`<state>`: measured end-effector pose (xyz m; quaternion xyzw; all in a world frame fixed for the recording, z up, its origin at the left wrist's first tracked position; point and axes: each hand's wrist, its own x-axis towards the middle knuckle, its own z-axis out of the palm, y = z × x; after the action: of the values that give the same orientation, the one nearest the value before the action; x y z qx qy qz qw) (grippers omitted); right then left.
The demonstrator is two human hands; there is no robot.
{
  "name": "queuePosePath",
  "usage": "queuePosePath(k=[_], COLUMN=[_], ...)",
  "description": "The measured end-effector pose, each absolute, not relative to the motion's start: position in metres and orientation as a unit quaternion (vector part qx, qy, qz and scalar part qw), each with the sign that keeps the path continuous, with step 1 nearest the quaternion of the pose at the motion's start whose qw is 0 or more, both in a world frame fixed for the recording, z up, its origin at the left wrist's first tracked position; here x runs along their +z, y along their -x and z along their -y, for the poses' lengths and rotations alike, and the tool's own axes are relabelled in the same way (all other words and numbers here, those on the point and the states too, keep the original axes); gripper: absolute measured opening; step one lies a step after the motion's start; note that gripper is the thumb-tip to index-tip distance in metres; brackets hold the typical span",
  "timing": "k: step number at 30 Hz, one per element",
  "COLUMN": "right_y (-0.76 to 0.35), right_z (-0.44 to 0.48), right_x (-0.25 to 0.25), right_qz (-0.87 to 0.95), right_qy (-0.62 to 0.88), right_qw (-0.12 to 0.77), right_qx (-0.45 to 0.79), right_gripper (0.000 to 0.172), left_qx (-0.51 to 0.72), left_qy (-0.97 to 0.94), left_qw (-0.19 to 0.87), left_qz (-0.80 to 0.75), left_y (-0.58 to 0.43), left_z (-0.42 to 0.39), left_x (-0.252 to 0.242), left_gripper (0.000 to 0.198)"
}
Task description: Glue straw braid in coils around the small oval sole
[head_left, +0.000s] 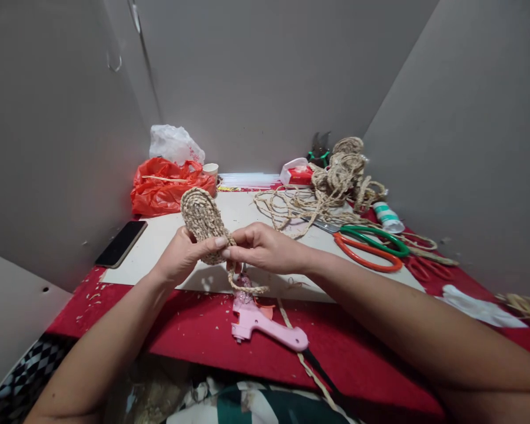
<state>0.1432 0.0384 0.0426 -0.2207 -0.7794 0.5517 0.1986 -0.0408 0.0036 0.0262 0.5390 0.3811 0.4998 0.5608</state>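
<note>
My left hand (183, 256) grips the lower edge of an oval mat of coiled braided straw (201, 217), held upright above the table. My right hand (260, 247) pinches the same edge from the right, fingertips meeting my left thumb. A loose braided straw tail (247, 288) hangs from the mat under my right hand and curls over the board's front edge. A pink glue gun (265, 323) lies on the red table cover just below both hands.
A pale board (159, 241) lies on the red cover (194, 330). Orange-handled and green-handled scissors (371, 247) lie to the right, with tangled straw rope (335, 182) behind them. A phone (121, 242), a red bag (163, 185), a paper cup (211, 170) and a small bottle (387, 217) stand around.
</note>
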Motion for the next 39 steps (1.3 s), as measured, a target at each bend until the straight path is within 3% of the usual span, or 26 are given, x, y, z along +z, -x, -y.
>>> queuePosePath(k=[5, 9, 15, 19, 24, 27, 32, 35, 39], right_y=[-0.142, -0.139, -0.152, -0.180, -0.211, -0.214, -0.207, -0.208, -0.216], right_z=[-0.043, -0.038, -0.040, -0.057, -0.025, 0.020, 0.056, 0.054, 0.046], right_x=[0.034, 0.031, 0.044, 0.052, 0.040, 0.025, 0.011, 0.015, 0.028], right_qz=[0.785, 0.806, 0.895, 0.913, 0.908, 0.945, 0.926, 0.919, 0.889], right_qy=[0.218, 0.234, 0.260, 0.309, 0.312, 0.273, 0.345, 0.340, 0.319], right_qw=[0.175, 0.121, 0.177, 0.165, 0.278, 0.172, 0.029, 0.027, 0.090], right_qx=[0.554, 0.530, 0.316, 0.210, 0.017, 0.053, 0.149, 0.198, 0.316], right_gripper=[0.028, 0.045, 0.031, 0.032, 0.042, 0.046, 0.045, 0.036, 0.037], left_qx=[0.569, 0.642, 0.719, 0.775, 0.789, 0.783, 0.774, 0.779, 0.777], left_qy=[-0.500, -0.459, -0.410, -0.371, -0.346, -0.355, -0.367, -0.376, -0.389], left_qw=[0.537, 0.499, 0.457, 0.401, 0.341, 0.314, 0.293, 0.270, 0.247], left_qz=[-0.373, -0.358, -0.325, -0.319, -0.376, -0.403, -0.425, -0.423, -0.429], left_y=[0.041, 0.045, 0.053, 0.056, 0.061, 0.066, 0.069, 0.068, 0.068], left_z=[-0.008, -0.013, -0.019, -0.022, -0.029, -0.035, -0.038, -0.037, -0.033], left_x=[0.026, 0.028, 0.033, 0.037, 0.035, 0.030, 0.026, 0.027, 0.027], left_gripper=[0.014, 0.015, 0.021, 0.021, 0.021, 0.022, 0.023, 0.023, 0.025])
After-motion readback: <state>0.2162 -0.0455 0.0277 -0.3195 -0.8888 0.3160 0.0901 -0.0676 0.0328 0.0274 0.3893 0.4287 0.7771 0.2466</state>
